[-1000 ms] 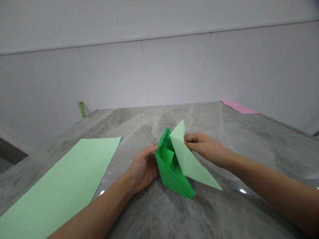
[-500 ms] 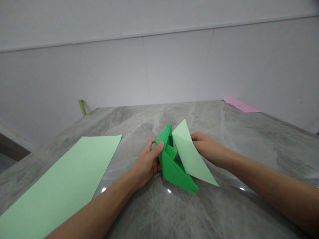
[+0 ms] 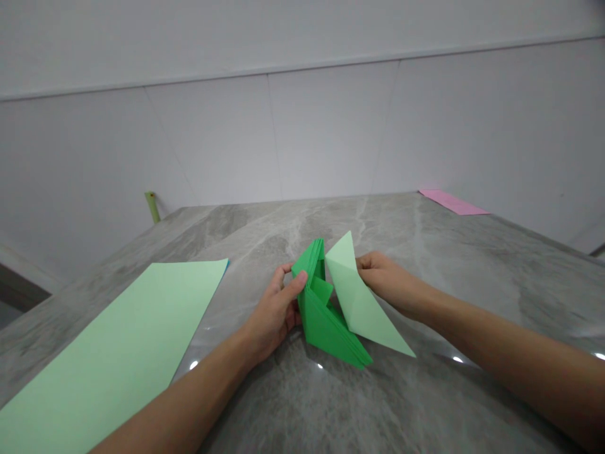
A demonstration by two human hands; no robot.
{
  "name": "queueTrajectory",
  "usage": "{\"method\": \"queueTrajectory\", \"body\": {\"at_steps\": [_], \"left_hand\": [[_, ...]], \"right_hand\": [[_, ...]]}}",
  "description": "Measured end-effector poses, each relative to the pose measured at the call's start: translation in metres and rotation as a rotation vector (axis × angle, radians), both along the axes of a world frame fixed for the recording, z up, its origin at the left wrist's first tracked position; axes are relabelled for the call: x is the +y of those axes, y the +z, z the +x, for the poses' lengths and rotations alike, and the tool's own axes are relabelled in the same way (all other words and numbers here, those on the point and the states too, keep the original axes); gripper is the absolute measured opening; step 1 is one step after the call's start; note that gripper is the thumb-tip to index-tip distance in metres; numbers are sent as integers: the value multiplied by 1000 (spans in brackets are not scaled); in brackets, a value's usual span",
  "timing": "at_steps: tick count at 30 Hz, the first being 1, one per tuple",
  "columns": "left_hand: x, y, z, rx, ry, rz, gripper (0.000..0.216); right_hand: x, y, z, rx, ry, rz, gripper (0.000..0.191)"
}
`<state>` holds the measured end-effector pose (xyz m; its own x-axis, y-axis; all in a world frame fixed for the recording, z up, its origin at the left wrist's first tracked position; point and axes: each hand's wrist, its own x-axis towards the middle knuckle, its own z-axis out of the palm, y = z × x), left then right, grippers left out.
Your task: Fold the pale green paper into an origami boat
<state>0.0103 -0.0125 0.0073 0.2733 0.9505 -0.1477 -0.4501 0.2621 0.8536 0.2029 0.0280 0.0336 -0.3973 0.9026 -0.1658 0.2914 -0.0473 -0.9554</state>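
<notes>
Squarely between left hand (image 3: 273, 313) and right hand (image 3: 384, 281), folded paper (image 3: 325, 323)

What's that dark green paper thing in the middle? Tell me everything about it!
The dark green paper stack is many folded layers pressed into a pointed triangle shape. It stands tilted on the grey table, tip up, layered edges showing at the lower corner. A small flap shows inside. The left hand grips its left side; a light green triangle, held by the right hand, leans against its right side.
</notes>
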Motion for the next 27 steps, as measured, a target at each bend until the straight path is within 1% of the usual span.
{"method": "queueTrajectory", "body": {"at_steps": [8, 16, 22, 27], "left_hand": [[1, -2, -1, 13, -9, 24, 39], [1, -2, -1, 53, 1, 12, 41], [0, -2, -1, 42, -6, 18, 36], [0, -2, -1, 40, -2, 12, 35]], "right_hand": [[-1, 0, -1, -5, -10, 26, 19], [-4, 3, -4, 42, -55, -47, 19], [-4, 3, -5, 66, -89, -76, 18], [-4, 0, -5, 55, -83, -56, 18]]}}
